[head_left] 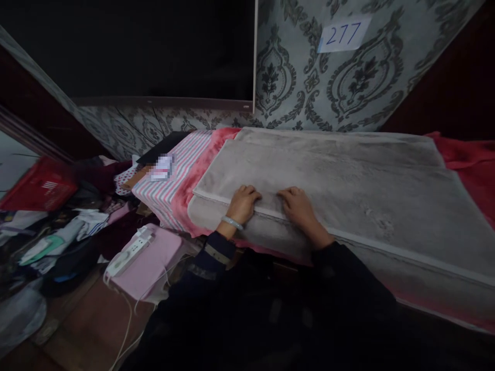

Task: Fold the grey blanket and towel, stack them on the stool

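A grey plush blanket with a pale bound edge lies folded in layers over a long raised surface. My left hand, with a bangle at the wrist, rests at its front edge, fingers curled together on the fabric. A short way to the right, my right hand is bent in the same manner, fingertips pressed to the plush. The fabric under both sets of fingertips is partly hidden. Beneath the blanket shows a red plush cloth, and left of it a striped cloth.
A dark television hangs above, beside a paper marked 277. At left, a power strip lies on a pink stool, its cables trailing down. Piled clothes and a red basket stand farther left.
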`<state>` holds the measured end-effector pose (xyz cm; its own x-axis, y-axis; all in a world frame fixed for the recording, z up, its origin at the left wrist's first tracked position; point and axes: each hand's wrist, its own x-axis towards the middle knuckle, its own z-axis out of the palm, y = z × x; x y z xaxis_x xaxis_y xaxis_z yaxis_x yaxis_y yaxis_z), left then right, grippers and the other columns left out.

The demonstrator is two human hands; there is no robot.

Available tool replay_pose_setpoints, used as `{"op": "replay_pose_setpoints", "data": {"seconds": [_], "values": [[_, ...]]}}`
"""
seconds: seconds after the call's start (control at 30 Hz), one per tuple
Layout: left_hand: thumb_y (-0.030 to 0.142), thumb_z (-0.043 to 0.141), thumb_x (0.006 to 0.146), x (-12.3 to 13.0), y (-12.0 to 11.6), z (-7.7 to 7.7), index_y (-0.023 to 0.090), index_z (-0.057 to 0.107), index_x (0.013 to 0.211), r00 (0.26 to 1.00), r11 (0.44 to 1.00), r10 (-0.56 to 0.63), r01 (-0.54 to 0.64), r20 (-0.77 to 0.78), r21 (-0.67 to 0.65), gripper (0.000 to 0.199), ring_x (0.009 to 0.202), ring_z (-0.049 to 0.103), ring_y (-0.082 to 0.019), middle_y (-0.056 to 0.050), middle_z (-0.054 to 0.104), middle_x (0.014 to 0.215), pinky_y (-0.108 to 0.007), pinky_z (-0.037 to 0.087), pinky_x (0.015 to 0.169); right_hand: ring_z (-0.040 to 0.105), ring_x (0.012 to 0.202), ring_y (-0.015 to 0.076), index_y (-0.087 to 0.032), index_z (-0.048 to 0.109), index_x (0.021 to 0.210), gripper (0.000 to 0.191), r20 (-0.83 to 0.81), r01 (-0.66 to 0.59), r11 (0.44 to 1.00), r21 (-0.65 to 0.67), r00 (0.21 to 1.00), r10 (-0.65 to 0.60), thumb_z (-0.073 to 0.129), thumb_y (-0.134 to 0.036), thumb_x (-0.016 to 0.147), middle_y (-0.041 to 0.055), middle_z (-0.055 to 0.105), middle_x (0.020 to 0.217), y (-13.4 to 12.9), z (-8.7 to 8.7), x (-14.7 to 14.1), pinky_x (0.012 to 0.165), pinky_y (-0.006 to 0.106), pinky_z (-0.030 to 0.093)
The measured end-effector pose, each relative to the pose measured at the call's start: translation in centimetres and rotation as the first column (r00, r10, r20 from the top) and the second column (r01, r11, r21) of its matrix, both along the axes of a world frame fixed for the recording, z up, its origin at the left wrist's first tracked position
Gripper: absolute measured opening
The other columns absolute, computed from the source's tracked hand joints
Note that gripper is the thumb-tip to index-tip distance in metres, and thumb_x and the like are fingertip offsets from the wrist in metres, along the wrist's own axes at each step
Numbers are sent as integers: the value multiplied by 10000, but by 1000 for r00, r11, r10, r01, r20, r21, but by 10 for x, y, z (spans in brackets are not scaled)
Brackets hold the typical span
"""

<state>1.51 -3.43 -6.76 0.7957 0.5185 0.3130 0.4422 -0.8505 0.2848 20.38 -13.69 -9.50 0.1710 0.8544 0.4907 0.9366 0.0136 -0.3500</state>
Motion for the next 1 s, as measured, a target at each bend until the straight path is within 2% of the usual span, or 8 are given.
{"op": "replay_pose_setpoints", "data": {"seconds": [0.2,0.37,0.43,0.53,0.63,0.73,0.87,1.0], "values": [[-29,437,786,-24,-3,-12,207,730,935,995,999,-27,30,97,-23,405,924,544,-232,-76,651,955,-375,460,852,531,960,270,-229,717,1021,436,-19,-44,999,-8,999,44,452,-8,755,95,625,1007,-26,-12,-21,869,411,449],[-36,415,738,-32,-11,-6,203,679,773,987,999,13,-5,159,-53,358,881,558,-230,-62,624,820,-373,462,820,588,927,244,-224,689,898,357,-201,-218,976,22,955,218,435,-38,730,69,650,916,-41,-3,-12,849,390,474],[-31,418,742,-24,-16,-2,198,705,889,983,999,20,-15,182,-32,396,935,563,-241,-71,651,900,-390,466,857,602,916,237,-222,690,916,348,-235,-160,984,82,956,175,424,-60,761,66,659,917,-47,4,9,850,385,481],[-32,433,755,-1,-27,1,196,674,1201,982,999,-48,48,181,2,555,1115,540,-257,-94,649,1204,-415,458,940,583,966,272,-208,710,1018,381,-163,155,976,152,978,-130,435,-85,784,93,662,974,-61,8,45,889,429,463],[-15,455,790,19,-38,-2,215,671,1233,991,994,-108,107,83,6,545,1144,532,-274,-101,632,1261,-437,458,928,562,963,301,-189,723,1015,393,-54,282,955,96,959,-278,451,-77,754,126,657,987,-80,2,65,887,462,451],[-9,461,795,25,-41,-6,216,724,1056,994,995,-96,96,46,0,433,1055,549,-284,-106,656,1108,-453,466,872,561,933,290,-189,716,964,372,-43,232,971,63,972,-229,451,-62,737,121,643,954,-98,-10,61,857,445,458],[-28,462,744,23,-40,-4,205,692,846,989,993,-105,110,108,-35,343,964,562,-267,-83,650,927,-438,477,846,572,898,256,-216,683,877,320,-135,147,982,120,982,-130,446,-55,732,79,628,889,-120,-15,46,812,402,463],[-28,451,748,45,-51,4,196,694,945,973,982,-176,183,147,-37,384,1012,580,-258,-79,671,980,-430,494,905,601,910,244,-236,668,857,299,-208,136,965,223,974,-89,439,-72,757,55,646,878,-139,-3,56,839,402,480]]}}
